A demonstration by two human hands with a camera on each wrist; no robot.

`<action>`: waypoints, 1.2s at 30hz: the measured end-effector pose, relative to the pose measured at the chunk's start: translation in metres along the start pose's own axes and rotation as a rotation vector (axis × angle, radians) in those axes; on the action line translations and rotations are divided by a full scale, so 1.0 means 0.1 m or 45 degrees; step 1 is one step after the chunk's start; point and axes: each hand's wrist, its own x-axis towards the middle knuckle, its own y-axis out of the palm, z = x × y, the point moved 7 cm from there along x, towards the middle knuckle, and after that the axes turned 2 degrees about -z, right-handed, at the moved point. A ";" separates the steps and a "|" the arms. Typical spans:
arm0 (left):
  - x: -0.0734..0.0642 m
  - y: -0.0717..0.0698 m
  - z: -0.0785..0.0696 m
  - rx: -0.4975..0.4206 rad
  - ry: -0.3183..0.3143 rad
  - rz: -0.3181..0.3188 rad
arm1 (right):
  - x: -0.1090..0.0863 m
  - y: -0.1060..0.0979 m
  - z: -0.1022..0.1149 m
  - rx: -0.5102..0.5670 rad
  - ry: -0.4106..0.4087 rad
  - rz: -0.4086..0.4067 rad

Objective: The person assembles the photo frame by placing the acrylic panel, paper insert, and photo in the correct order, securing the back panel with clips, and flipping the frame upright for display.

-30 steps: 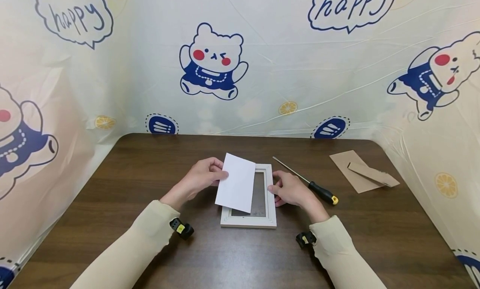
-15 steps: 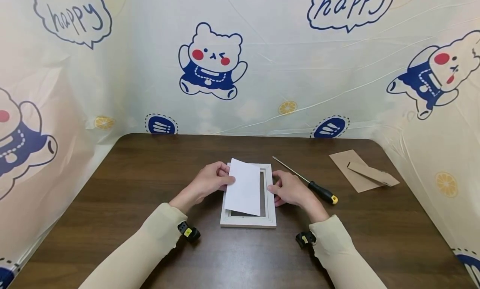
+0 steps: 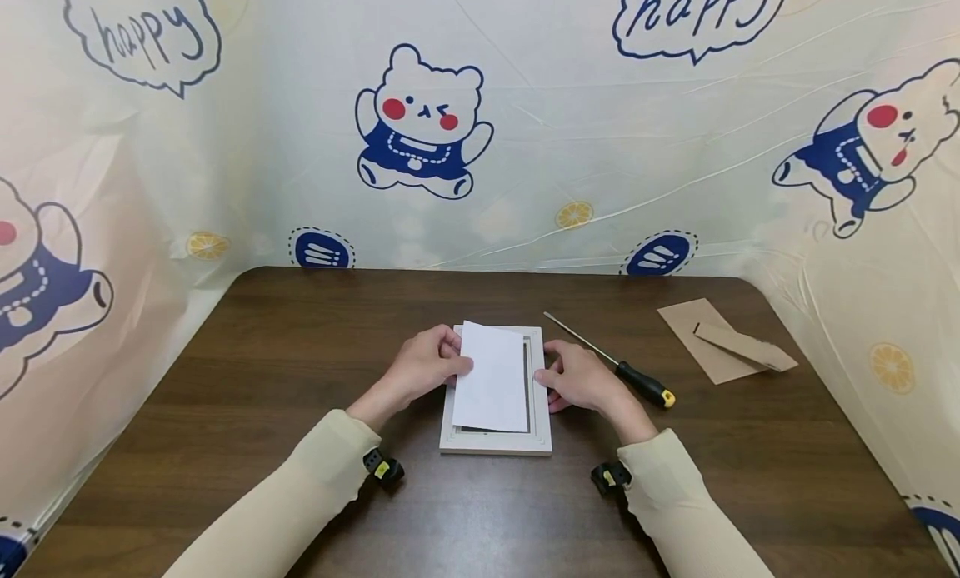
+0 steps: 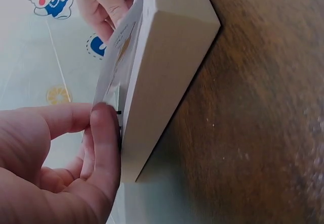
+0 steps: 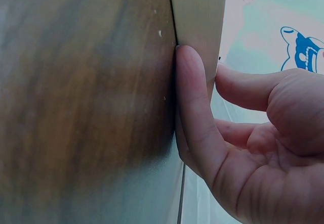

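Observation:
A white picture frame point(image 3: 495, 444) lies flat on the brown table, its inner opening facing up. Over that opening is a white paper sheet point(image 3: 491, 382), slightly skewed, with its left side raised. My left hand point(image 3: 422, 363) pinches the sheet's left edge between thumb and fingers. Seen from the left wrist, the underside of the sheet point(image 4: 121, 57) carries some print, and the fingers sit right at the frame's side wall point(image 4: 162, 77). My right hand point(image 3: 581, 380) holds the frame's right edge, thumb on the top rim and index finger point(image 5: 195, 82) along the outer side.
A screwdriver point(image 3: 641, 384) with a black and yellow handle lies right of my right hand. Farther right are a brown backing board point(image 3: 693, 332) and a folded cardboard strip point(image 3: 738, 347) on it. A printed curtain point(image 3: 525, 145) hangs behind the table point(image 3: 315, 311).
My left hand has moved right and slightly toward me, bringing the paper sheet lower and straighter over the frame's opening. The right hand stays at the frame's edge.

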 end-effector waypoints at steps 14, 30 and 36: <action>0.00 0.01 -0.04 0.240 0.079 -0.096 | -0.01 -0.01 0.01 -0.031 -0.003 0.002; -0.03 0.07 -0.10 0.305 0.142 -0.129 | 0.01 0.00 -0.02 -0.021 0.003 0.011; -0.03 0.08 -0.11 0.334 0.183 -0.167 | 0.01 0.00 -0.02 -0.010 0.009 0.015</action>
